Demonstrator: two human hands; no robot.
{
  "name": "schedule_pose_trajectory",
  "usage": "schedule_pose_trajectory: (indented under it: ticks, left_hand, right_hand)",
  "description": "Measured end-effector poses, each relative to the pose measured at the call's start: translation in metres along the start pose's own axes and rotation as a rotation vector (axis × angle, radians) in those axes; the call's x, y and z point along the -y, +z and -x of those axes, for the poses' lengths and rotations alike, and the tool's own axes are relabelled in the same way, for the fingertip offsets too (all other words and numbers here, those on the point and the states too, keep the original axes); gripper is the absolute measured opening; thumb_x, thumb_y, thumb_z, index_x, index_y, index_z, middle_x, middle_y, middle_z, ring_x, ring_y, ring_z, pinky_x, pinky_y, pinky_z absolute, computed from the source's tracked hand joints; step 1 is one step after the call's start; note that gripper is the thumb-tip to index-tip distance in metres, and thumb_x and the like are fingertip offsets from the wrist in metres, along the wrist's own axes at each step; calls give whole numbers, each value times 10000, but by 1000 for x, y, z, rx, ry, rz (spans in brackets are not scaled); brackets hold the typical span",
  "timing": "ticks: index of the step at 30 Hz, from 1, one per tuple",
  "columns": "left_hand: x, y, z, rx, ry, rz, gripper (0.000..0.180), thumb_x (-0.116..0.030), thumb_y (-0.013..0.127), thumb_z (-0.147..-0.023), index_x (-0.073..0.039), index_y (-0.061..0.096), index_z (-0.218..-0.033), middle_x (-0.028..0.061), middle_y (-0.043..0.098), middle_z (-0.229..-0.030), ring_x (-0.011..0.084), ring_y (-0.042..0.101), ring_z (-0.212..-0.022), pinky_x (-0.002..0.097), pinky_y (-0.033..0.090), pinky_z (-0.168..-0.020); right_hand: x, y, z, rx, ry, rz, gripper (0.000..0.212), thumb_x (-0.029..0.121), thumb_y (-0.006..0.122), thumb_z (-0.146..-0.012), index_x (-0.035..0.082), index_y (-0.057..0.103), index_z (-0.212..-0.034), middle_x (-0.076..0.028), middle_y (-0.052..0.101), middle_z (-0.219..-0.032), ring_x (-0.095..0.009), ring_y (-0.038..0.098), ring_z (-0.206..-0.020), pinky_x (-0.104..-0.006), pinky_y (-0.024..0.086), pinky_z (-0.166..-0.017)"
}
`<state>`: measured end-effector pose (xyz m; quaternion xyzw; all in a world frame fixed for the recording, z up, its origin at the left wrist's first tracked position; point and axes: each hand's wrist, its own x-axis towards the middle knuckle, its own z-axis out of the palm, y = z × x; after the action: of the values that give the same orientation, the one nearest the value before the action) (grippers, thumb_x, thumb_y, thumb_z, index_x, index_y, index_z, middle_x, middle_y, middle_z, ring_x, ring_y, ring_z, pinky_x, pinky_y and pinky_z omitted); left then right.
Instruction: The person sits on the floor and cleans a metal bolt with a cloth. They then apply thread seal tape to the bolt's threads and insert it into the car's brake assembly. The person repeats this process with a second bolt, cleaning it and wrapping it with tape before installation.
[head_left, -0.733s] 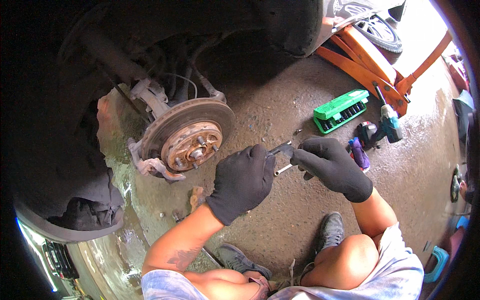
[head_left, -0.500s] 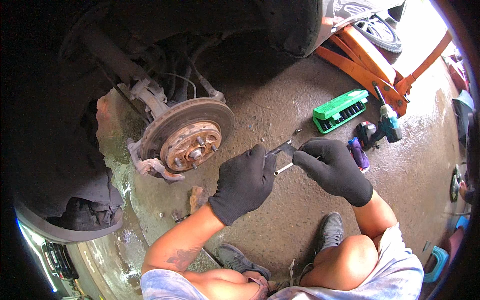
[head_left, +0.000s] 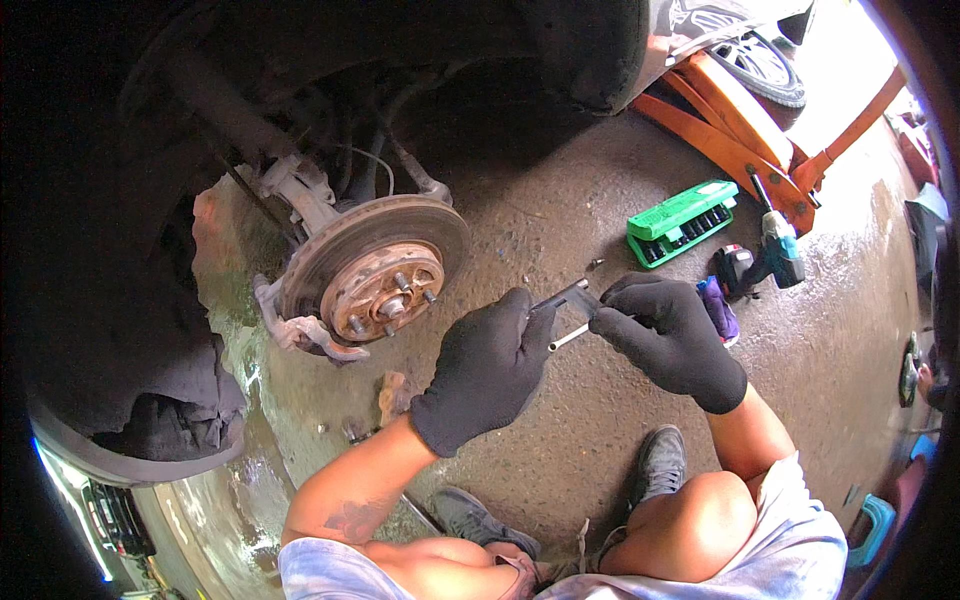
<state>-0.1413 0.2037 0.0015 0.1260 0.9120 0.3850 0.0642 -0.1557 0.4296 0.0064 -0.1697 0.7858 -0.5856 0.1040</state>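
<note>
Black work gloves cover both hands, held close together in front of me, right of the brake disc (head_left: 375, 262). My left hand (head_left: 487, 355) pinches a slim dark metal pin (head_left: 560, 294) with a shiny end, pointing right. My right hand (head_left: 672, 340) has thumb and fingers closed on a small greyish flat piece (head_left: 582, 304) that touches or overlaps the pin; its kind is unclear. Below it a pale metal rod with a hollow end (head_left: 568, 338) shows beside the right fingertips. I cannot tell whether that hand holds it or it lies on the floor.
A bare hub with studs faces me under the raised car. Farther right are a green socket case (head_left: 682, 222), a cordless impact wrench (head_left: 778, 248), a purple item (head_left: 718, 310) and an orange floor jack (head_left: 745, 150). A rusty part (head_left: 393, 396) lies by my left forearm.
My left hand has shifted very slightly left and down, the right very slightly rightward. The pin's shiny end has moved a little to the right. Both grips look the same.
</note>
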Motion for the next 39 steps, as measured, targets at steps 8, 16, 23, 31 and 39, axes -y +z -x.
schedule_pose_trajectory:
  ticks: [8,16,23,31,39]
  left_hand:
    - [-18,-13,3,228,-384,754,287,-339,499,-1025,-96,525,-876,-51,407,-645,62,387,-508,238,339,-463]
    - [12,5,9,718,-445,1716,356,-418,433,-1025,-113,471,-846,-45,318,-630,88,344,-488,260,340,-409]
    - [19,6,10,851,-434,1739,400,-443,411,-1020,-74,514,-906,-8,378,-650,132,393,-496,300,388,-425]
    - [-3,3,8,237,-382,893,623,-355,680,-910,3,470,-1373,172,599,-1255,290,612,-1068,448,485,-928]
    - [1,21,11,-247,454,-567,466,-242,703,-841,-27,569,-1232,139,622,-972,302,614,-885,423,473,-749]
  right_hand:
    - [-27,-1,-14,79,-166,41,227,210,698,-904,-16,685,-882,-119,637,-781,-183,612,-741,-322,469,-643]
    - [-29,1,-15,6,-435,8,251,122,710,-860,28,687,-1091,-124,635,-907,-234,626,-780,-350,488,-693]
    - [-28,-6,-15,66,-571,89,271,49,722,-826,45,691,-1095,-142,652,-929,-294,649,-798,-364,505,-680]
    - [-23,-12,-13,35,-467,183,231,57,710,-826,30,682,-1053,-139,652,-920,-299,646,-790,-362,501,-679]
    - [-21,-4,-12,12,-372,108,235,100,708,-854,11,672,-1068,-159,670,-885,-271,661,-792,-349,499,-686]
